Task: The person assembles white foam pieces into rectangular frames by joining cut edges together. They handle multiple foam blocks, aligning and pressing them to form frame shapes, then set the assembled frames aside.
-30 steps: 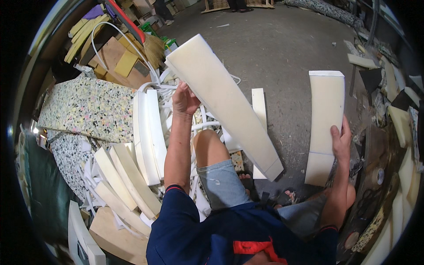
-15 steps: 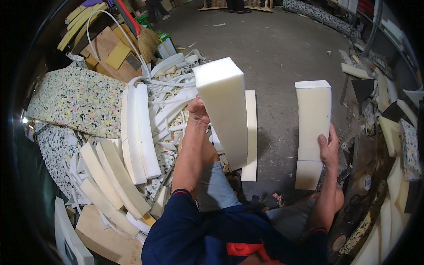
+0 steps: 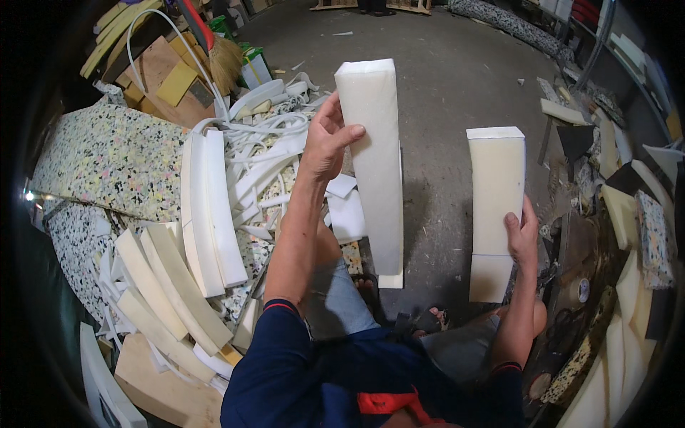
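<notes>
My left hand [image 3: 332, 135] grips a long cream foam block [image 3: 374, 171] near its far end, thumb across the upper face and fingers round the left side. Behind that block, another pale foam strip [image 3: 391, 281] peeks out at its near end and right edge; the rest is hidden. On the right, my right hand [image 3: 524, 232] is closed on a slightly curved cream foam piece [image 3: 494, 192], thumb on top, fingers behind its right edge. A thin line crosses this piece towards its near end. The two held pieces are apart.
Curved foam strips [image 3: 185, 285] lie stacked at my left, beside speckled foam slabs [image 3: 114, 160] and a heap of white offcuts [image 3: 267, 171]. A straw broom [image 3: 225, 64] stands far left. Foam scraps [image 3: 628, 214] and a tape roll [image 3: 576, 291] are at the right.
The block in my left hand has swung away from me and tilted, so less of its end face shows. My left thumb has come into view. The right-hand piece has barely moved.
</notes>
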Demonstrator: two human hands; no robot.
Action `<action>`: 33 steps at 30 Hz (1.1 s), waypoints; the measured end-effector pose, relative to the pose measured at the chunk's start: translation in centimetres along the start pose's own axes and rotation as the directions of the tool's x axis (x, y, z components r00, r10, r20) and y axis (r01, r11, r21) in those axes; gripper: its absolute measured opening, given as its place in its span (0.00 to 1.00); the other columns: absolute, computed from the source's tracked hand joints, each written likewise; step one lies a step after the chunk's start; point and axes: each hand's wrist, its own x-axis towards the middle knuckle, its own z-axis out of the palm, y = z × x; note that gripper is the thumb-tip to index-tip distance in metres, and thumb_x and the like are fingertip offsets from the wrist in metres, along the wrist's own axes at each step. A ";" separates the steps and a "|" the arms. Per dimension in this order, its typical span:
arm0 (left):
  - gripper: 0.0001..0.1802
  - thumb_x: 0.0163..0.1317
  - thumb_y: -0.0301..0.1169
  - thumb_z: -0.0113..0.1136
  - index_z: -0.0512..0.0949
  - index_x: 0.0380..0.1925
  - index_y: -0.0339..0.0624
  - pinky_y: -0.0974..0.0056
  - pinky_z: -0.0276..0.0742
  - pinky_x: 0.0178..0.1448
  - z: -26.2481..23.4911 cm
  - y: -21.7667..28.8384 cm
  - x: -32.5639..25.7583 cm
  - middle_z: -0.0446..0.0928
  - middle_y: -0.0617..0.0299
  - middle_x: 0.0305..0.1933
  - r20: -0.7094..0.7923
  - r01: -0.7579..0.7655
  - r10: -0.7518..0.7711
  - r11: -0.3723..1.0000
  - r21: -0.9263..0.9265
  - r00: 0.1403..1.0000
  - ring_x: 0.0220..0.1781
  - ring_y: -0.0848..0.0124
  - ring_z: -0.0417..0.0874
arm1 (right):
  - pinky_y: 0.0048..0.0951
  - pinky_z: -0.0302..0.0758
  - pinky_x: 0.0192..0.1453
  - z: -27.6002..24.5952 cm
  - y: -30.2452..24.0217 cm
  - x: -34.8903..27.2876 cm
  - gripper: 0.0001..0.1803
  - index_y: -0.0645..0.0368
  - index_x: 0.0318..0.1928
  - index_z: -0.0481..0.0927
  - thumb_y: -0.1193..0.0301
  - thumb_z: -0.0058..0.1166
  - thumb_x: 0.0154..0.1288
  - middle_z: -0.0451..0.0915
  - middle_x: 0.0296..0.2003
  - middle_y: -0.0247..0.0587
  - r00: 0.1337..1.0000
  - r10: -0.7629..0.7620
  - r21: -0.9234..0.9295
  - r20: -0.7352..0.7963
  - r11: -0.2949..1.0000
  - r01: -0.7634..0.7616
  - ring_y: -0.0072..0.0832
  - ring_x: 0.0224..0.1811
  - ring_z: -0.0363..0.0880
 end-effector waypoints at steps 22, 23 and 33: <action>0.59 0.41 0.54 0.86 0.58 0.57 0.27 0.59 0.83 0.53 1.8 -5.7 2.8 0.70 0.45 0.52 -0.256 -0.064 0.234 0.842 0.535 0.938 0.55 0.57 0.80 | 0.31 0.73 0.65 -0.2 0.3 0.1 0.39 0.72 0.73 0.62 0.61 0.60 0.73 0.76 0.61 0.53 0.999 0.015 0.005 -0.033 1.000 -0.014 0.31 0.61 0.77; 0.58 0.41 0.54 0.86 0.58 0.57 0.27 0.59 0.83 0.53 1.9 -6.3 3.0 0.70 0.45 0.52 -0.248 -0.111 0.286 0.832 0.543 0.926 0.55 0.57 0.80 | 0.30 0.74 0.64 -0.1 0.2 0.1 0.38 0.72 0.73 0.62 0.62 0.60 0.73 0.77 0.61 0.52 0.999 0.025 0.004 -0.045 1.000 -0.025 0.31 0.60 0.78; 0.27 0.69 0.35 0.55 0.69 0.67 0.38 0.55 0.76 0.64 0.9 -9.0 5.8 0.80 0.52 0.58 -0.213 -0.275 0.321 0.936 0.220 0.923 0.59 0.65 0.80 | 0.29 0.75 0.62 -1.1 0.3 -0.2 0.39 0.72 0.72 0.64 0.58 0.61 0.73 0.78 0.59 0.52 0.996 -0.005 -0.021 -0.092 1.000 0.003 0.29 0.58 0.78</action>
